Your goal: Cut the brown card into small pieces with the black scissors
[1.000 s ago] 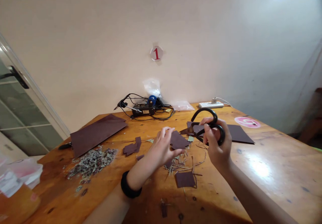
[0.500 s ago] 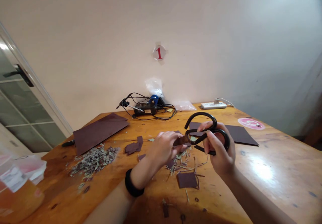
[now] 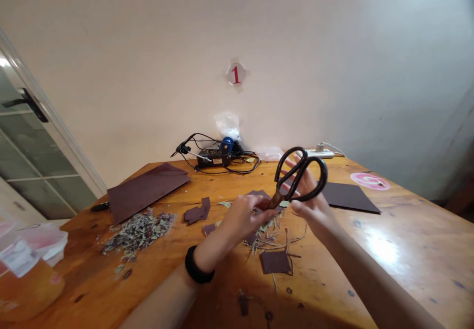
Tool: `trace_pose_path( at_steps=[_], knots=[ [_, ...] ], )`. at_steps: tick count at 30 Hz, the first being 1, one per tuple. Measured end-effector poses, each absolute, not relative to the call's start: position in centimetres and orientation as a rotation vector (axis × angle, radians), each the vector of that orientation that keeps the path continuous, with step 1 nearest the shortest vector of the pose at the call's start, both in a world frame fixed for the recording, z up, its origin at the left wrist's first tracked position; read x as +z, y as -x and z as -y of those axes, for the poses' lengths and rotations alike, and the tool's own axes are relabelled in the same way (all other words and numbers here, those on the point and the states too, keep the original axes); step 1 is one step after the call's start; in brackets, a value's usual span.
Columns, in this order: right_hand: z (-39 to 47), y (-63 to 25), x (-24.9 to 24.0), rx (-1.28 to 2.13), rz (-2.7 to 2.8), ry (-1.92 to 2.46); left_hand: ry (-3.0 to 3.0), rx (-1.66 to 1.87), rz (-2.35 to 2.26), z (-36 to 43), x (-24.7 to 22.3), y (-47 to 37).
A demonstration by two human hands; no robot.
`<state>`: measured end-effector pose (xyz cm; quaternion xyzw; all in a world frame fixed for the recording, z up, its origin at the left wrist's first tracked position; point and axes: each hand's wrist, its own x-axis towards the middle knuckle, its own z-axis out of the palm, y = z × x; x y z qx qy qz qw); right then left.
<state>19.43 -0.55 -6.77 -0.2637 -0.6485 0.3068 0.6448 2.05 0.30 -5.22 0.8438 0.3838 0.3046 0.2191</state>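
Observation:
My left hand (image 3: 246, 218) pinches the blade end of a pair of black-handled scissors (image 3: 292, 183), whose loops point up and to the right. The blades are mostly hidden by my fingers. Just behind the handles is my right hand (image 3: 309, 198), its fingers spread and not wrapped round the loops. Below the hands lie thin scraps and strings (image 3: 264, 240) and a small dark square piece (image 3: 276, 262). More small dark pieces (image 3: 196, 214) rest to the left of my left hand.
A large dark sheet (image 3: 148, 191) lies left, near a pile of shreds (image 3: 138, 235). Another dark sheet (image 3: 350, 197) lies right. At the back stand a black device with cables (image 3: 215, 156) and a power strip (image 3: 322, 154). An orange container (image 3: 29, 289) is at the left edge.
My right hand has come out of the scissor loops and opened. The scissors have turned more upright, and their handles have come together.

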Motion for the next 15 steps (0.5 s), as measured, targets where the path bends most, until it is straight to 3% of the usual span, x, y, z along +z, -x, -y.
trace_pose_path(
  at_steps=[8,15],
  knots=[
    [1.1,-17.9,-7.1,1.050,1.304,0.636,-2.222,0.799,-0.926,0.5,-5.4,-3.3],
    [1.4,-18.2,-6.0,0.958,1.083,0.565,-2.290,0.572,-1.201,2.3,-6.2,-0.9]
  ],
)
